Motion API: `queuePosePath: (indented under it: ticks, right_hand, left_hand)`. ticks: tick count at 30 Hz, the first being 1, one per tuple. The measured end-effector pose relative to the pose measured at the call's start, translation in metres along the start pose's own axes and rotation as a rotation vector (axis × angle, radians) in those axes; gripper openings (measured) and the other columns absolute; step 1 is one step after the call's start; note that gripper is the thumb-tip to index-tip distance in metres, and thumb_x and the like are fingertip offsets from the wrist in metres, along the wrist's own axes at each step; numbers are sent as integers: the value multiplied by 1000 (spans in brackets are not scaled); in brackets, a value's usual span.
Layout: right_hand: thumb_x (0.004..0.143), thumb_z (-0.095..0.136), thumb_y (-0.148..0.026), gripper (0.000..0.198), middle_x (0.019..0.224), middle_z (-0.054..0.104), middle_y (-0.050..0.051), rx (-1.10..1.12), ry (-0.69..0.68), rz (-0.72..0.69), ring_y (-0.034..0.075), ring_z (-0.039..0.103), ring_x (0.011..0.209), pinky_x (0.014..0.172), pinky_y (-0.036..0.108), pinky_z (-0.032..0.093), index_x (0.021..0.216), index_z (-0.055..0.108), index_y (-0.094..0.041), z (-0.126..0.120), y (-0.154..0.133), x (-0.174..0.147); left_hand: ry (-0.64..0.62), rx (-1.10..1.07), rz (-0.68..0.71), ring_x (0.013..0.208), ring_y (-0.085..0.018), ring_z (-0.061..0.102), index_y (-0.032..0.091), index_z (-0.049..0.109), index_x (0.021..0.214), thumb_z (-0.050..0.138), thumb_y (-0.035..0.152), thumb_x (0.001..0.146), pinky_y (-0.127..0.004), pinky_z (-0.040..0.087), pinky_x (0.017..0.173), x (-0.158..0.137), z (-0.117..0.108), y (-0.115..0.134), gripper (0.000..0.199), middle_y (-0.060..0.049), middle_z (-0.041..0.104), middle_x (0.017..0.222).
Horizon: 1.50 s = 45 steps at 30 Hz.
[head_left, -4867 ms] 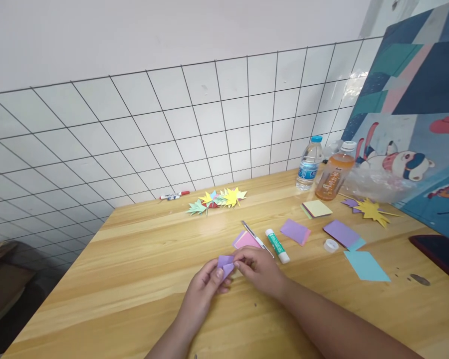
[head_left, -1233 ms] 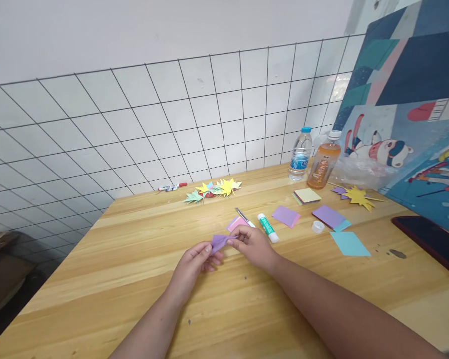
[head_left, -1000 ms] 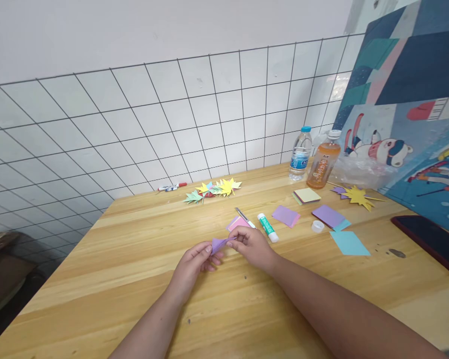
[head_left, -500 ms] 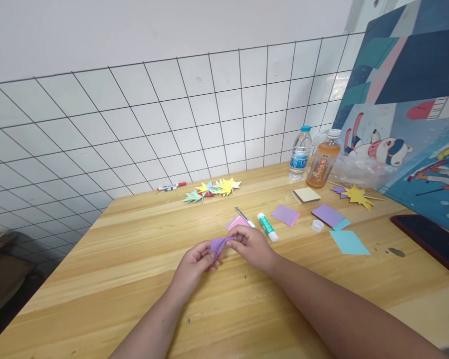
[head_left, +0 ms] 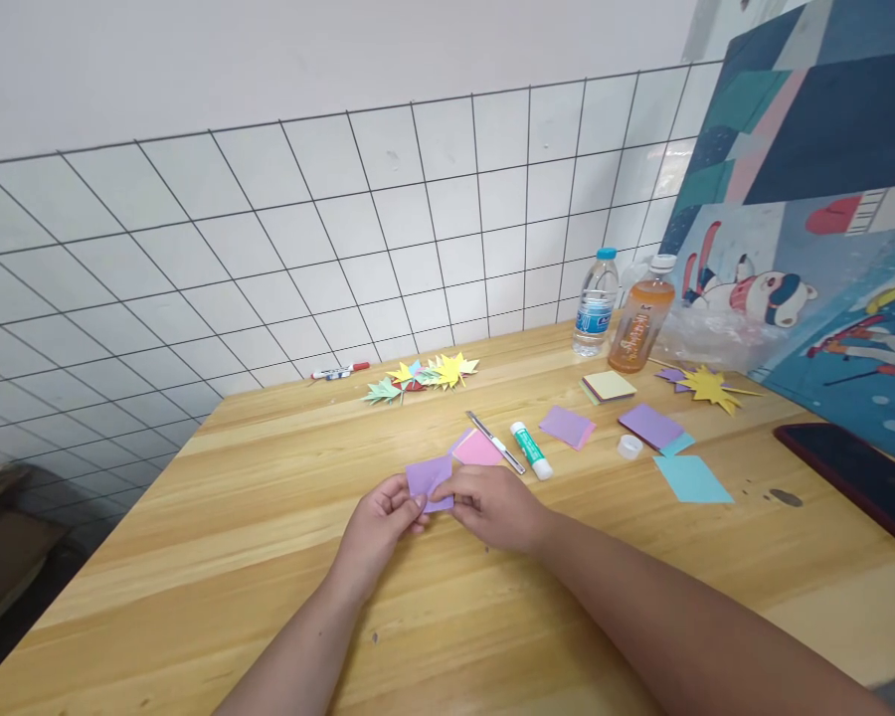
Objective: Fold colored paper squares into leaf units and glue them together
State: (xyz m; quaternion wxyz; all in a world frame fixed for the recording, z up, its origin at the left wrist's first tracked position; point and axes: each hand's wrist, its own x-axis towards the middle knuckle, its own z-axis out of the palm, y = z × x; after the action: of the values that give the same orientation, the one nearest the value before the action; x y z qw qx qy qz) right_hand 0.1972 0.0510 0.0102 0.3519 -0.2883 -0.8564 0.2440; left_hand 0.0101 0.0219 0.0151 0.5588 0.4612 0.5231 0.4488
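A small purple sheet of paper (head_left: 427, 477) is held between both hands, low over the wooden table. My left hand (head_left: 385, 515) pinches its left edge with the thumb on top. The fingers of my right hand (head_left: 492, 505) are closed at its right side. Just beyond the right hand lie pink and purple paper squares (head_left: 477, 449). A slim silver pen-like tool (head_left: 495, 442) rests partly over them. To its right is a green and white glue stick (head_left: 531, 450).
On the right are purple and pink squares (head_left: 566, 427), a pale paper stack (head_left: 607, 387), a white cap (head_left: 629, 447), a blue sheet (head_left: 692, 478) and a phone (head_left: 857, 487). Two bottles (head_left: 595, 303) stand behind. Paper leaves (head_left: 447, 371) and markers (head_left: 341, 372) lie near the tiled wall.
The purple paper, earlier bent up between the fingers, now lies flatter and more opened out. My right hand has moved left and down across it, uncovering more of the pen-like tool.
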Motion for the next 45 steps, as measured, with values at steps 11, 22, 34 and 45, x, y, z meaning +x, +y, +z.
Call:
queuePosePath:
  ticks: [11, 22, 34, 45]
  right_hand:
    - [73, 63, -25, 8, 69, 64, 0, 363, 93, 377, 10, 56, 59, 55, 20, 41, 74, 65, -17, 8, 4, 7]
    - [73, 62, -27, 10, 70, 64, -1, 370, 179, 425, 10, 55, 61, 58, 21, 42, 73, 63, -17, 10, 5, 9]
    - [73, 61, -29, 12, 67, 65, 1, 402, 246, 472, 11, 57, 58, 54, 21, 41, 74, 63, -17, 7, 6, 11]
    - [74, 61, -27, 11, 68, 66, 1, 370, 232, 473, 10, 56, 57, 53, 20, 41, 74, 65, -17, 10, 3, 10]
  left_hand:
    - [-8, 67, 62, 58, -12, 57, 15, 63, 92, 75, 38, 60, -22, 45, 58, 0, 5, -2, 41, -2, 66, 70]
    - [-90, 233, 2, 57, -12, 56, 14, 63, 81, 65, 48, 71, -17, 35, 42, -4, 7, 1, 35, -5, 66, 70]
    - [-152, 159, -19, 66, -13, 59, 16, 63, 95, 70, 40, 69, -19, 41, 50, -2, 0, -5, 37, -7, 69, 80]
    - [-66, 198, -24, 56, -12, 57, 15, 61, 72, 67, 44, 67, -20, 41, 48, -1, 7, -6, 31, -6, 68, 68]
